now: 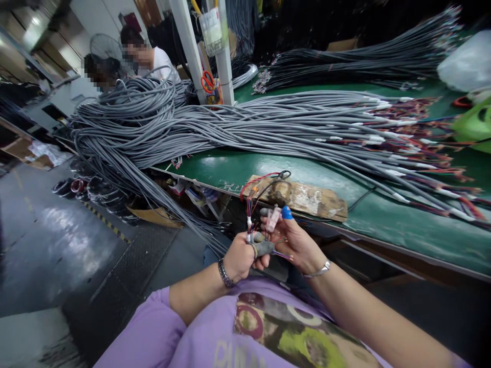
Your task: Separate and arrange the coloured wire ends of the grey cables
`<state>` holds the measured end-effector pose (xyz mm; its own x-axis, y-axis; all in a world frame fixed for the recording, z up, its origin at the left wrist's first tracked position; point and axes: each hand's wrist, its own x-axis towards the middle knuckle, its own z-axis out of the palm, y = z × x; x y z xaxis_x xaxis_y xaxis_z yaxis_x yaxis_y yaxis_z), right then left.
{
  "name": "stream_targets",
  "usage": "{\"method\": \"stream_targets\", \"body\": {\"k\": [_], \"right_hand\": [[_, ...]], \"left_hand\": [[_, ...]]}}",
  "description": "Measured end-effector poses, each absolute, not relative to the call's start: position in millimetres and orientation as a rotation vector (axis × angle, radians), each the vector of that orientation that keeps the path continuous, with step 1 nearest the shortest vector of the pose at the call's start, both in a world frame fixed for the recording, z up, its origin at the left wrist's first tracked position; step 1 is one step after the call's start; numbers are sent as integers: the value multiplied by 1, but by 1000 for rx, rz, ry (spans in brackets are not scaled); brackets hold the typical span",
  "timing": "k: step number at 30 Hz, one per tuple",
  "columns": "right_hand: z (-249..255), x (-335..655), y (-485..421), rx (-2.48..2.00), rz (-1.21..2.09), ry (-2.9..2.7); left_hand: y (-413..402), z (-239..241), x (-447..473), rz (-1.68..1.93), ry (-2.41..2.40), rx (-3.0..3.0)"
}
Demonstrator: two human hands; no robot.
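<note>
My left hand [242, 255] is closed around a grey cable, its thumb and fingers wearing grey finger covers. Thin coloured wires [250, 207] fan out from the cable's white-wrapped end just above the fist. Between the fingers of my right hand [297, 240] is a small pale, translucent plastic connector [273, 219]; a blue cover sits on one fingertip. More thin wire ends [283, 254] cross the gap between both hands. Right behind them, a worn wooden block [307, 198] wrapped in tape lies at the bench edge, with red and black leads at its left end.
A thick bundle of grey cables [215, 125] runs across the green bench [226, 168] and hangs over its left edge. Darker cables [345, 64] lie at the back. Orange-handled scissors [207, 81] hang on a white post. Another person [163, 64] sits at the far left.
</note>
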<state>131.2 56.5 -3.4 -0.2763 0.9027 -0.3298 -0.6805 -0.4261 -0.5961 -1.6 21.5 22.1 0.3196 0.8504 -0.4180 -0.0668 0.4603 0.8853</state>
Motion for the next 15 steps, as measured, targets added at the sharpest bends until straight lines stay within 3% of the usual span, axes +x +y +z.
{"method": "stream_targets", "body": {"k": [15], "right_hand": [[0, 140, 53, -796, 1824, -520]], "left_hand": [[16, 23, -15, 776, 1093, 942]]}}
